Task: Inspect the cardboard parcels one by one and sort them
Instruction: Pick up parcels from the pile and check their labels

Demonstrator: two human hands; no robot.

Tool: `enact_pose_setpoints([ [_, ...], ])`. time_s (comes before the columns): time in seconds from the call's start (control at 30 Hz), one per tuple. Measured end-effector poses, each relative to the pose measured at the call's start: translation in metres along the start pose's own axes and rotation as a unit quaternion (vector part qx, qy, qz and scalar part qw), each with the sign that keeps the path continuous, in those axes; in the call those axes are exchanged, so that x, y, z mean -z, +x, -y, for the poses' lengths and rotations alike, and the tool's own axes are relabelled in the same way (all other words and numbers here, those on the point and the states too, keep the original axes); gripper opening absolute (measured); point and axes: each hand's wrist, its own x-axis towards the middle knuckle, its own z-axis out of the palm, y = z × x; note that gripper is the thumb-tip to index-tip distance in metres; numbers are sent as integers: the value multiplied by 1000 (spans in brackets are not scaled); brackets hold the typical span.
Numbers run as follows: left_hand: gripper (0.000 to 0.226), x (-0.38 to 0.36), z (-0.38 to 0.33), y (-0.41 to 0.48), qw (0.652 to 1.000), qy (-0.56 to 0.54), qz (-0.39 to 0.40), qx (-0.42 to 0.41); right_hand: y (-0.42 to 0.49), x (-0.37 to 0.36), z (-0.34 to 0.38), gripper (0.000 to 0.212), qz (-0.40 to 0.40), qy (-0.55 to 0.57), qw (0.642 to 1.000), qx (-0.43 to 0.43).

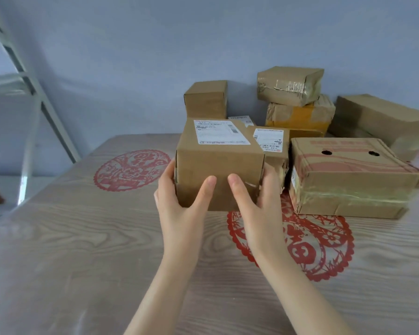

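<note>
A brown cardboard parcel (pixel 218 163) with a white shipping label on top sits in the middle of the table, held from both sides. My left hand (pixel 182 204) grips its left edge, thumb on the near face and fingers round the side. My right hand (pixel 254 204) grips its right edge the same way. Behind it stands a second labelled parcel (pixel 273 146), partly hidden. To the right lies a flat taped parcel with red print and two holes (pixel 348 180).
More parcels crowd the back right: a small plain box (pixel 207 99), a taped box (pixel 290 84) stacked on a yellow-taped one (pixel 300 113), and a long box (pixel 385 119). The wood-grain table (pixel 82 238) has red paper-cut patterns. A metal frame (pixel 32 97) stands at the left.
</note>
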Motion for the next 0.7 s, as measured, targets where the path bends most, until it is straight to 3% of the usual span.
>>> enact_pose_setpoints([
  [0.23,83,-9,11,-2,999,-44,-6,-18,-3,7,-7,70,11,-1,999,30],
  [0.4,81,-7,14,-3,997,-55,9,-45,2,11,-3,36,16,44,999,-1],
  [0.6,81,-6,17,-1,997,-70,4,-37,0,11,-3,50,30,34,999,5],
  [0.7,82,-6,17,-3,997,-65,6,-40,3,14,0,40,23,37,999,-4],
])
